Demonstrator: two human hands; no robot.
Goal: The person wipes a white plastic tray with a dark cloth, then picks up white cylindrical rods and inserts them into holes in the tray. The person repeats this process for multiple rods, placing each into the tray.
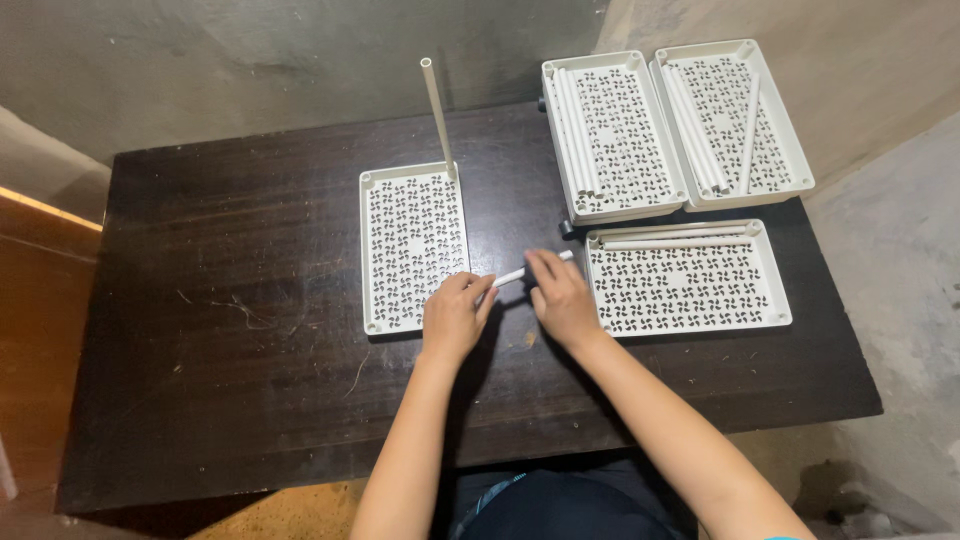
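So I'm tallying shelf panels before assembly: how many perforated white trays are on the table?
4. One tray lies mid-table by the left hand, an upright tube in its corner. Two sit side by side at the far right, and. One lies beside the right hand.

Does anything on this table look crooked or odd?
In the far right tray one white tube lies slanted across the perforated floor, while the others sit straight along the left wall. That tray and its neighbour also overhang the table's back edge.
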